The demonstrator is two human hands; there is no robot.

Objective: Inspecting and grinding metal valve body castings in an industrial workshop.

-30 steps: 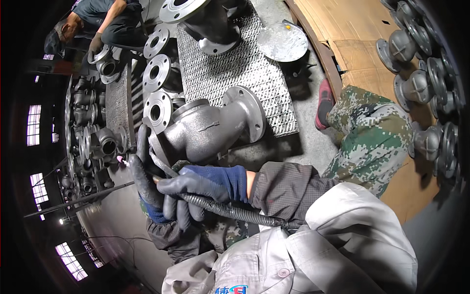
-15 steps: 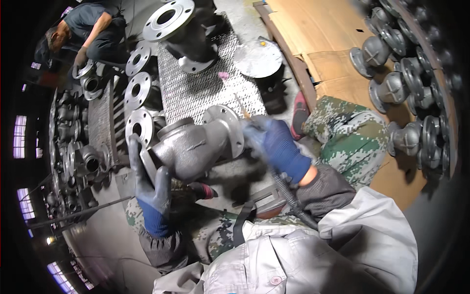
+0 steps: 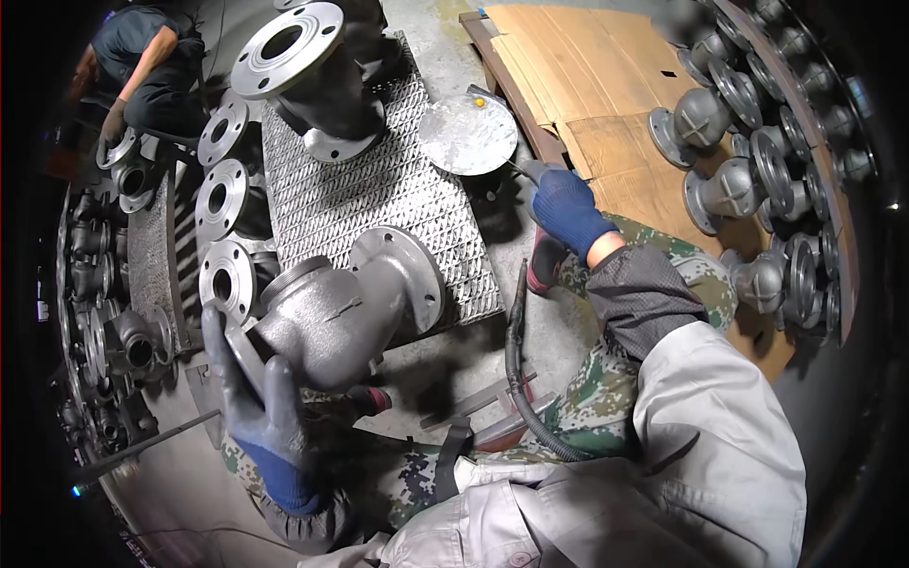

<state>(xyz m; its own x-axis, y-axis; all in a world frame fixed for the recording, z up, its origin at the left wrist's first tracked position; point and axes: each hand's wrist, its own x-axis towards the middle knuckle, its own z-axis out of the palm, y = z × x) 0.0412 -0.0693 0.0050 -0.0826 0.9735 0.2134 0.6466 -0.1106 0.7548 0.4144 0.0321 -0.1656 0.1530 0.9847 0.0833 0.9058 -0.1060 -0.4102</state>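
My left hand (image 3: 260,398), in a grey-coated blue glove, grips the near flange of a grey cast metal valve body (image 3: 327,322). Its fingers and thumb lie on either side of that flange. The valve body is tilted, its far flange (image 3: 402,276) over the near end of a metal mesh bench (image 3: 350,204). My right hand (image 3: 565,204), in a blue knitted glove, is closed at the right edge of a round, pale, smeared plate (image 3: 469,134). A thin dark rod-like tool (image 3: 519,168) shows between its fingers and the plate; the tool's tip is unclear.
A larger flanged valve body (image 3: 331,90) stands on the mesh bench. Several flanged castings (image 3: 220,199) line its left side. Cardboard (image 3: 606,104) and more castings (image 3: 734,194) lie right. A black ribbed hose (image 3: 516,355) hangs by my leg. Another person (image 3: 142,71) works far left.
My right hand has moved from the valve body's far flange up and right to the round plate. The left hand still holds the valve body. The view has shifted.
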